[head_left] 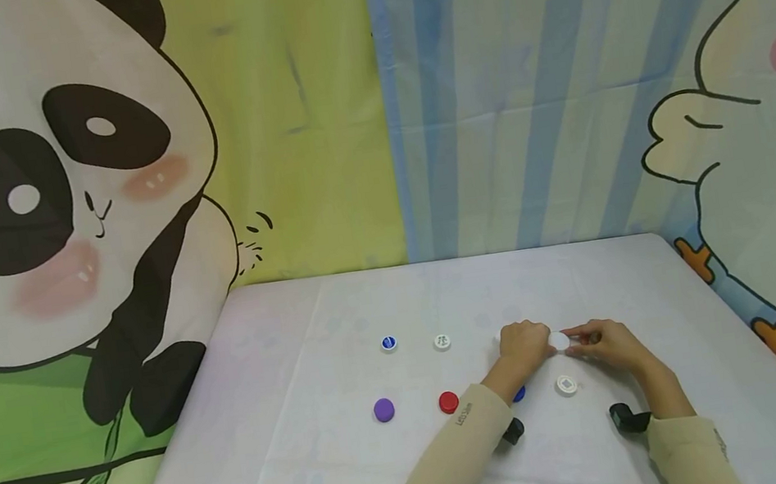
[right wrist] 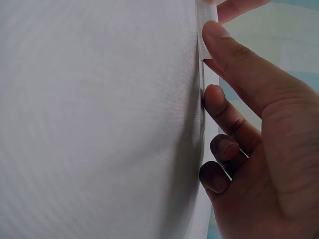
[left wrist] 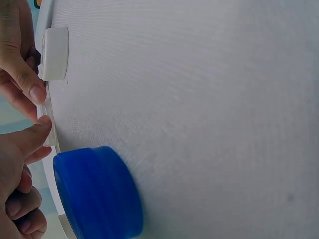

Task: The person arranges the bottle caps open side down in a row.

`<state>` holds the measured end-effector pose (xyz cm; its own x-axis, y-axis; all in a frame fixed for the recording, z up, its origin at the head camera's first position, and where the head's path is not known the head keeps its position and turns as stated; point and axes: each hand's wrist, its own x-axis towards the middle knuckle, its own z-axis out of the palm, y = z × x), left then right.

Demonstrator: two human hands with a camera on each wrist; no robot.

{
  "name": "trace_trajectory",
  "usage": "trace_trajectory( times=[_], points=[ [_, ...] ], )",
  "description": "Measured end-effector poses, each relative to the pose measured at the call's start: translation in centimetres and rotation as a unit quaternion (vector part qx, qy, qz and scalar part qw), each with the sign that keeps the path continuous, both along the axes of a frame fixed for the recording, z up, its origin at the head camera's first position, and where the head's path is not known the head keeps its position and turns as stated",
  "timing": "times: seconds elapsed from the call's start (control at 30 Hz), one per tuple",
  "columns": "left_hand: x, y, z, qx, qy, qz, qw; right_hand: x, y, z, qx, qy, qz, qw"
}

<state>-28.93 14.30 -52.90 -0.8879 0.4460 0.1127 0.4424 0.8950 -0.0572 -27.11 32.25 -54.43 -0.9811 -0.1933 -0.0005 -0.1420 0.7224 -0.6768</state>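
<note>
Near the right part of the table, both hands meet at a white, partly translucent bottle cap [head_left: 559, 341]. My left hand [head_left: 524, 343] pinches its left side between thumb and finger, the other fingers curled. From the opposite side my right hand [head_left: 611, 345] pinches the cap with thumb and forefinger. In the right wrist view, the cap's ridged edge [right wrist: 203, 35] shows beside the thumb, low at the tabletop. A blue cap [left wrist: 97, 194] lies near the left hand, and a white cap [left wrist: 56, 54] lies nearer the right hand.
Other caps lie spread on the white-covered table [head_left: 301, 469]: a purple cap [head_left: 384, 409], a red cap [head_left: 449, 402], a blue-and-white cap [head_left: 389, 343] and a white marked cap [head_left: 442, 342]. Printed curtains [head_left: 297, 122] hang behind.
</note>
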Motion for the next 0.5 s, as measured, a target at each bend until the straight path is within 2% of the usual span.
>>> trace_trajectory(
  times=[0.33,0.43,0.5],
  points=[
    [-0.29,-0.17,0.14,0.02,-0.022,0.012,0.9995,-0.03,-0.15,0.05,0.001,-0.007,-0.006,1.0],
    [-0.42,-0.51,0.41,0.022,-0.015,0.012,0.9996,-0.28,-0.05,0.12,0.003,-0.027,-0.002,0.9996],
    [-0.46,-0.88,0.97,0.023,-0.003,0.013,0.9997,-0.41,0.18,0.28,0.001,-0.044,-0.002,0.999]
  ],
)
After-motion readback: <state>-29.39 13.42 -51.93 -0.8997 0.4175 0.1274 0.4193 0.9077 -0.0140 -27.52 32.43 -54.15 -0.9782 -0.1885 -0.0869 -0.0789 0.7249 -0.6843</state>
